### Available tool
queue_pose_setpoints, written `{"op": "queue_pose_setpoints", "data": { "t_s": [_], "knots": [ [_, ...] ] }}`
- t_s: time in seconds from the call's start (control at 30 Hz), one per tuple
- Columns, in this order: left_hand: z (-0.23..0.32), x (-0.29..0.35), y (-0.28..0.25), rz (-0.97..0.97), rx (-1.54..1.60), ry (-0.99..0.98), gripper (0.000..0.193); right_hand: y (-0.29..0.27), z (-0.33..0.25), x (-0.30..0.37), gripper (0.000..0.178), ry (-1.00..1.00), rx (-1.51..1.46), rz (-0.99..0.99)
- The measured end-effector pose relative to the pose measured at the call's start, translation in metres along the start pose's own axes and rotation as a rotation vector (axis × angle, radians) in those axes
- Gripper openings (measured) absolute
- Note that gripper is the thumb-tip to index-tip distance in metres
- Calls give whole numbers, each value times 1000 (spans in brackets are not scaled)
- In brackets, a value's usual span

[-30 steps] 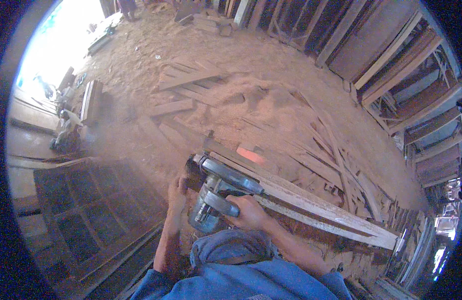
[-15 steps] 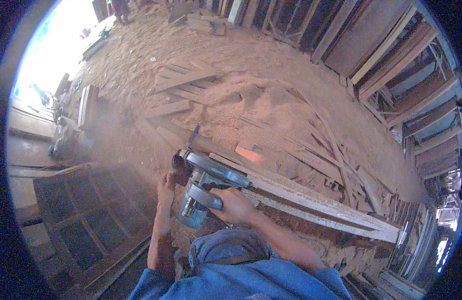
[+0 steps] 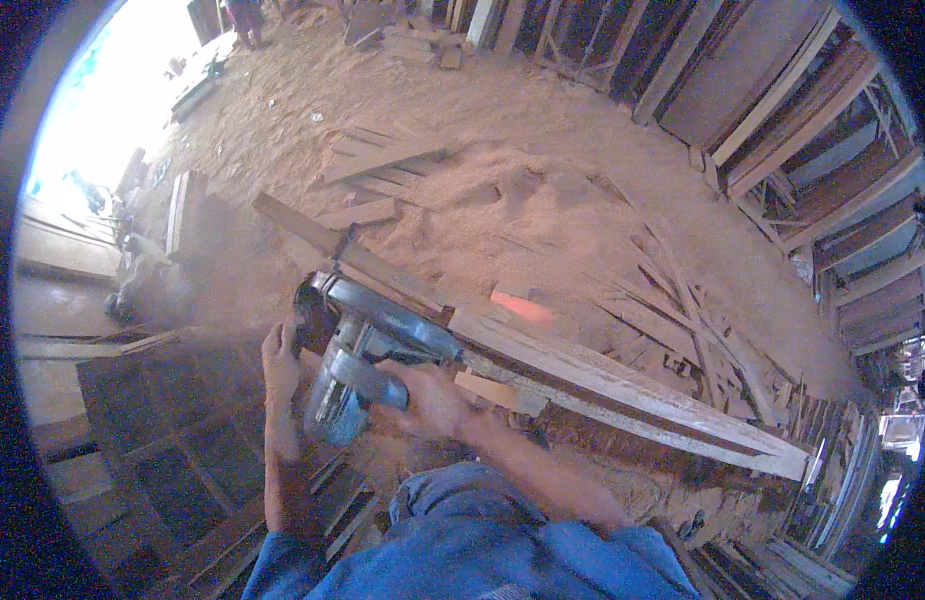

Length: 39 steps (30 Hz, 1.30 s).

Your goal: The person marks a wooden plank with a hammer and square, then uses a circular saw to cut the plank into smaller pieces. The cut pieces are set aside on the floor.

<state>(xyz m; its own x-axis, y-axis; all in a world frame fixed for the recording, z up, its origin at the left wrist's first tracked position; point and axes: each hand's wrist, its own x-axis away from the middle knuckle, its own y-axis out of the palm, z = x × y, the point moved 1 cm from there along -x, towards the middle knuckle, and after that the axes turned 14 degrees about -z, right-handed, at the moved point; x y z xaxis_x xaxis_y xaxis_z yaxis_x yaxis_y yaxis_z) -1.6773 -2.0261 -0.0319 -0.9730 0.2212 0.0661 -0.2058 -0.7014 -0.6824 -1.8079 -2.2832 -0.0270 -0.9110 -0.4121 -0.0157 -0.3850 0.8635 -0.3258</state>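
A silver circular saw [image 3: 388, 318] with a dark front end rests on a long timber board [image 3: 623, 375] that runs from upper left to lower right. My right hand [image 3: 428, 400] is closed round its rear handle. At the saw's dark front end, my left hand [image 3: 281, 358] is closed against its left side; its fingertips are partly hidden. The blade is out of sight under the saw. Behind the saw, a long gap splits the board into pale strips. Dust blurs the air left of the front end.
Beyond the board lie a sawdust heap [image 3: 503, 190], loose offcuts [image 3: 383, 160] and thin wood strips [image 3: 683, 300]. A dark panelled frame [image 3: 173, 440] lies at the left. Timber racks [image 3: 783, 130] line the right side. Part of another person [image 3: 245, 20] shows far off at upper left.
The saw and both my hands have moved left along the board. More of the split board now shows behind the saw. The view has shifted slightly.
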Motion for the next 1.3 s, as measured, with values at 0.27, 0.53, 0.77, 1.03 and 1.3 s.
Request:
{"op": "queue_pose_setpoints", "data": {
  "t_s": [0.27, 0.53, 0.77, 1.03, 1.3],
  "knots": [
    [84, 63, 14, -16, 263, -65, 43, -21, -40, 101, 71, -6, 204, -28],
    [205, 160, 159, -155, 398, -43, 46, -40, -34, 321, 74, 65, 124, 206],
    [339, 304, 308, -645, 379, 87, 47, -35, -29, 569, 70, 80, 160, 643],
    [427, 451, 509, -1303, 396, 86, 44, 61, -37, 802, 54, 726, 226, 1086],
    [512, 594, 647, -1548, 47, 492, 60, 146, -13, 934, 51, 562, -540, 1932]
  ]
}}
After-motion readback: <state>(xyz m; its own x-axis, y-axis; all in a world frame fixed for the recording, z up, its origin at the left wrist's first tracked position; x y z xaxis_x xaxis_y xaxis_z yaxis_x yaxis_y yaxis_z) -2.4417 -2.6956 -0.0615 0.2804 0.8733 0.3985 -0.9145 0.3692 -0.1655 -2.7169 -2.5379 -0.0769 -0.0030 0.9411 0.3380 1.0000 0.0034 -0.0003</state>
